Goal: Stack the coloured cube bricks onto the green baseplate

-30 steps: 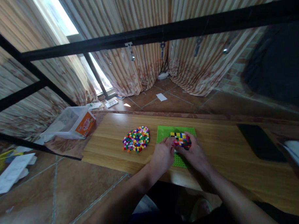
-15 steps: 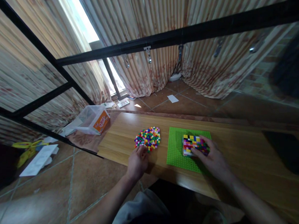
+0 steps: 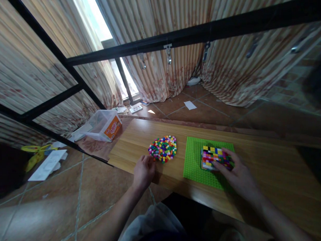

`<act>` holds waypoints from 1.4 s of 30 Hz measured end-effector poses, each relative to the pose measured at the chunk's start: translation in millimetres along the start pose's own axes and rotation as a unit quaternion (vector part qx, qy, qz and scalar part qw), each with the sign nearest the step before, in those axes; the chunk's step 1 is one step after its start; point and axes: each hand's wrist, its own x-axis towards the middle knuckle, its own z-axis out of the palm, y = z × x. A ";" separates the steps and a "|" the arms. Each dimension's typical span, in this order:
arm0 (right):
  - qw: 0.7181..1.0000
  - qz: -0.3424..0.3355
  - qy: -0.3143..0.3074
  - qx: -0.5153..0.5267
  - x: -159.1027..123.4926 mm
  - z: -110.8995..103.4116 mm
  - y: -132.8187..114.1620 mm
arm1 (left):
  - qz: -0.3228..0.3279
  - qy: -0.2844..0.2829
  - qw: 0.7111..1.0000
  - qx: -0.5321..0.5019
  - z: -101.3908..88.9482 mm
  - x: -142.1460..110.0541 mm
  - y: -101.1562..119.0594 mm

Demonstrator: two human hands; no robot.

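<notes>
A loose pile of small multicoloured toy bricks (image 3: 163, 148) lies on the wooden tabletop. My left hand (image 3: 144, 169) is at its near left edge, fingers curled and pressed together; whatever they pinch is hidden. To the right, a green studded baseplate (image 3: 195, 168) lies flat. Over it is a block built of many coloured bricks (image 3: 213, 156), yellow and black along its far edge, with a pale side facing left. My right hand (image 3: 237, 170) grips this block from the right, thumb on the near side and fingers at the far side, covering its right end.
A dark flat panel (image 3: 313, 164) lies at the table's right. Beyond the left end stands a clear plastic box (image 3: 101, 126) with an orange label. A black metal rail (image 3: 184, 37) crosses above the far side. White packaging (image 3: 47, 166) lies on the tiled floor.
My left hand has left the brick block and moved left to the loose pile, where its fingers have closed. My right hand stays on the block. The view has swung left.
</notes>
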 end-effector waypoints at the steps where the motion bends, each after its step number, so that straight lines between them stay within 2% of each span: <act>1: 1.000 0.000 0.001 0.000 0.2 -0.2 -0.3 | 0.001 -0.003 1.000 0.004 1.2 1.1 0.8; 7: 1.000 -0.006 -0.007 0.004 0.2 -1.5 -1.4 | -0.002 -0.002 1.000 0.015 6.9 5.5 1.6; 13: 0.999 -0.039 0.006 0.018 0.1 -0.2 -2.4 | 0.034 0.005 0.992 -0.120 3.1 -2.0 12.8; 16: 0.998 -0.047 0.015 0.027 0.6 0.5 -3.4 | 0.094 -0.005 0.979 -0.178 7.0 -3.1 32.9; 20: 0.998 -0.053 0.020 0.030 1.3 -0.3 -5.3 | 0.178 -0.029 0.960 -0.214 21.3 0.3 73.4; 24: 0.998 -0.048 0.014 0.030 2.0 -2.4 -8.5 | 0.209 -0.064 0.946 -0.240 37.1 5.4 111.7; 27: 0.999 -0.043 0.009 0.025 2.9 -3.7 -10.9 | 0.224 -0.082 0.945 -0.225 46.4 9.4 127.4; 36: 0.999 -0.037 0.004 0.024 4.7 -5.3 -15.2 | 0.230 -0.109 0.958 -0.130 56.0 14.0 135.8; 42: 0.999 -0.035 0.003 0.016 6.0 -5.0 -14.6 | 0.237 -0.113 0.958 -0.119 56.6 17.9 139.3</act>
